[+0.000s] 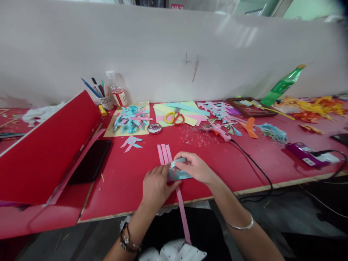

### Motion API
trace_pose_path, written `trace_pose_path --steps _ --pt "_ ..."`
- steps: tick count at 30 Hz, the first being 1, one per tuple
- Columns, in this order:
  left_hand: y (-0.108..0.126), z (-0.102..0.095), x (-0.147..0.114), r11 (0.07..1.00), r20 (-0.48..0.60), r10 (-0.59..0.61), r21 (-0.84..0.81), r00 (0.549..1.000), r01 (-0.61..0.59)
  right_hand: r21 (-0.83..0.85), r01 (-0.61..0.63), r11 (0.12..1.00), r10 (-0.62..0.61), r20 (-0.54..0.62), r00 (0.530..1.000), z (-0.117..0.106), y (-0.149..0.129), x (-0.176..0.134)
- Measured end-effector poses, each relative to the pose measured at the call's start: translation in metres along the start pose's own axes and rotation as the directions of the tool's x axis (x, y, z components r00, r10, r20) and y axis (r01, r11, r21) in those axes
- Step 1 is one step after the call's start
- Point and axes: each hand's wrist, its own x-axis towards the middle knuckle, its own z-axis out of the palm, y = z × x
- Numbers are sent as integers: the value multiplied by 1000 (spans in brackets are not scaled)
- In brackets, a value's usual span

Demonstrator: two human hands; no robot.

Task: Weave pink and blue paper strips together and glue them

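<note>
In the middle of the red table, pink paper strips (163,154) lie side by side and are crossed by light blue paper strips (176,176) in a small weave. My left hand (156,184) holds this weave down at its left edge, fingers bent and thumb reaching along its lower side. My right hand (196,166) pinches a light blue paper strip (178,161) and folds it up over the weave. One long pink strip (183,214) hangs from under my left thumb past the table edge. My hands cover part of the weave.
Behind lie a pile of knotted blue and pink paper pieces (130,119), scissors (174,116) and a tape roll (154,128). A pink glue gun (219,131) trails a black cable at right. A phone (91,161) lies beside a raised red board (51,156) at left.
</note>
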Motion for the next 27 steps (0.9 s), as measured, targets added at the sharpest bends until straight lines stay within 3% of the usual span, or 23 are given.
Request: trace_pose_path --steps 3,6,8,10,13,16,27 --pt "1 -1 -1 1000 -11 -6 -19 1000 6 -43 22 999 -23 -22 999 -8 7 -7" --pt "1 -2 -1 999 -18 20 -29 1000 -20 -222 19 975 -57 -165 985 -20 19 -19" --pt "-1 -2 -2 999 -23 22 -28 999 -23 -394 -13 919 -114 -298 948 -27 29 -27" --pt "-2 -1 -4 999 -24 22 -29 999 -22 -573 -37 819 -205 -353 913 -31 35 -35" --pt "-4 0 -6 999 -21 22 -33 1000 -23 -719 42 694 -265 -201 943 -28 39 -43" --pt "-4 0 -7 999 -27 31 -35 999 -32 -740 139 659 -247 -39 968 -21 40 -44" --pt "-2 -6 -5 997 23 24 -76 999 -22 -757 180 628 -245 27 969 -19 43 -37"
